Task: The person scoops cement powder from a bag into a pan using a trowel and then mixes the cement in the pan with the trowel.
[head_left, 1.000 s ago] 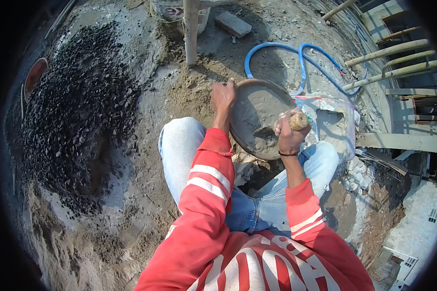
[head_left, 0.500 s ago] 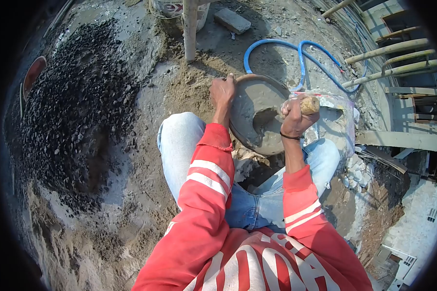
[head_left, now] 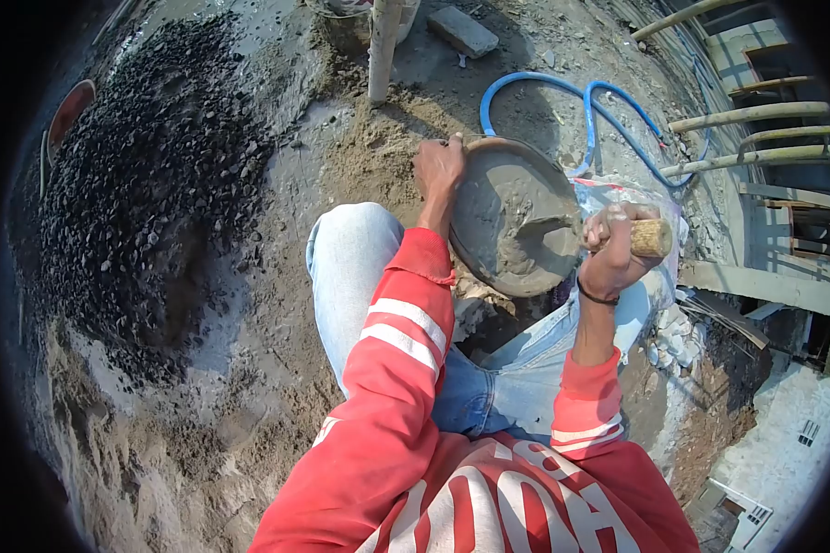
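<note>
A round, shallow pan (head_left: 464, 251) of wet grey mortar (head_left: 500, 195) sits between my knees. At its upper left, my left hand (head_left: 440, 168) is closed over the rim. Over the right side of the pan, my right hand (head_left: 611, 251) is wrapped round the wooden handle of a trowel (head_left: 652, 238). The trowel's blade is in the mortar, partly coated with it, beside a hollow in the surface.
A heap of dark gravel (head_left: 129, 194) lies to the left, with sand around it. Beyond the pan are a wooden pole (head_left: 383, 55), a loose brick (head_left: 463, 32), a bucket and a looped blue hose (head_left: 588, 120). Bamboo poles (head_left: 756, 115) stick in from the right.
My right hand has moved right with the trowel, drawing its blade toward the pan's right side. The mortar surface looks more churned. My left hand stays on the rim.
</note>
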`<state>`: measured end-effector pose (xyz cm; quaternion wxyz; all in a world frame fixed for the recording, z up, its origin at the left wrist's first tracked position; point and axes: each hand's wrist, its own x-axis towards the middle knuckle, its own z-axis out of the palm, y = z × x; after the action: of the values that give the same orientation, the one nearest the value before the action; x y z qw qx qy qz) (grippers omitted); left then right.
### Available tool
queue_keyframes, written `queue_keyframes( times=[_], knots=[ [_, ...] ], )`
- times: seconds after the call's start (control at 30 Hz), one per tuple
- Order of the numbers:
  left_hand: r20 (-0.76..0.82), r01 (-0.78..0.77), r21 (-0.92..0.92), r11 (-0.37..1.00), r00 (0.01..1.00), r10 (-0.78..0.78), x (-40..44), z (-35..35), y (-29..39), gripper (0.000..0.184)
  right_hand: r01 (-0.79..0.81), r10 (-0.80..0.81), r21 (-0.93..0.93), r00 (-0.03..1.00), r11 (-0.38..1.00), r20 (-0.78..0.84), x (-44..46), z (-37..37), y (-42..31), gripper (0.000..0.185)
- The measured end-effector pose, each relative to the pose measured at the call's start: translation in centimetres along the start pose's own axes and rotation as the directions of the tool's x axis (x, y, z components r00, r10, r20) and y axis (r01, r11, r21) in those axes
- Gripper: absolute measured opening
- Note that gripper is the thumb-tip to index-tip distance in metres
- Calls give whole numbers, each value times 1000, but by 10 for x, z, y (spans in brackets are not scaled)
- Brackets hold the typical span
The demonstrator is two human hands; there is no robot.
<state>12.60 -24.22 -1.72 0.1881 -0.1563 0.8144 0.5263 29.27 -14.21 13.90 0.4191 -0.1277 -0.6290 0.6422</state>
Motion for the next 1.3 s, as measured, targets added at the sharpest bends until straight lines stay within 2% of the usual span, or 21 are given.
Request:
queue_keyframes(
  times=[0.07, 0.17, 0.23, 0.3, 0.33, 0.37, 0.43, 0.5, 0.63, 0.67, 0.77, 0.8, 0.9, 0.93, 0.97, 1.03, 1.07, 1.13, 1.23, 1.27, 1.3],
  knots=[
    [25, 6, -1, 1000, 1000, -6, 2, 2, 0, 47, 59, -59, 30, 998, 998, -6, -7, -10, 5, 8],
    [59, 9, -31, 999, 998, -7, -2, 0, 1, 47, -38, 67, -427, 996, 903, 51, -36, -48, 80, 7],
    [4, 15, 16, 1000, 1000, -15, 0, 1, 1, 48, -129, 148, -327, 988, 936, 34, -28, -34, 71, 8],
    [-73, 9, 38, 999, 997, -7, -3, -3, -2, 49, -152, 143, -140, 987, 978, -72, -19, 3, 17, 10],
    [-28, 0, 27, 1000, 1000, 1, -2, -4, -1, 49, -77, 74, -111, 997, 991, -30, -16, -1, 11, 11],
    [24, -20, 18, 1000, 1000, 19, -2, -4, 2, 49, -79, 75, -114, 996, 990, -37, -22, -4, 10, 11],
    [9, -1, 1, 1000, 1000, 1, 0, 0, 3, 48, -15, 16, -40, 1000, 999, 9, -38, -13, 11, 12],
    [1, 7, -5, 1000, 1000, -7, -3, -2, 5, 46, -99, 110, -302, 994, 948, 18, -55, -22, 28, 11],
    [-11, -4, 18, 1000, 1000, 5, -9, -7, 7, 46, -59, 50, -113, 995, 992, -81, -46, -20, -1, 11],
    [-6, 2, 25, 1000, 1000, -2, -10, -7, 4, 46, 31, -33, -52, 999, 998, -32, -44, -21, -9, 12],
    [7, 11, -13, 1000, 1000, -11, -7, -6, 10, 46, 67, -64, -90, 997, 994, 42, -62, -29, -8, 13],
    [7, 4, -13, 1000, 1000, -4, -7, -7, 10, 46, 9, 5, -225, 998, 974, 63, -73, -40, 6, 13],
    [-24, -2, 1, 1000, 1000, 2, -8, -3, 11, 47, -36, 28, -129, 998, 991, -62, -70, -36, 6, 14],
    [-51, 13, 21, 1000, 999, -12, -9, -3, 7, 47, -32, 30, -26, 997, 999, -73, -63, -32, -8, 15],
    [-47, 26, 29, 999, 999, -25, -11, -3, 1, 47, 2, -5, -62, 999, 998, -53, -56, -31, -20, 17],
    [18, 39, 22, 999, 999, -39, -6, -4, 7, 48, 73, -75, 40, 997, 997, 37, -51, -34, -32, 18],
    [21, 32, 21, 999, 999, -33, -7, -5, 8, 48, 80, -81, 39, 996, 996, 33, -56, -35, -27, 18],
    [12, 29, 7, 1000, 1000, -29, -10, -6, 10, 49, -5, 11, -155, 999, 988, 36, -68, -35, -12, 17],
    [12, 24, 35, 999, 1000, -24, -7, -4, 8, 48, -62, 57, -55, 995, 997, -81, -53, -36, -15, 16],
    [7, 35, 38, 999, 999, -36, -6, -5, 5, 48, 17, -18, -36, 999, 999, -46, -44, -35, -24, 14],
    [6, 47, 56, 997, 999, -47, -8, -4, 4, 48, 5, -7, -40, 999, 999, -49, -41, -39, -31, 14]
  ],
)
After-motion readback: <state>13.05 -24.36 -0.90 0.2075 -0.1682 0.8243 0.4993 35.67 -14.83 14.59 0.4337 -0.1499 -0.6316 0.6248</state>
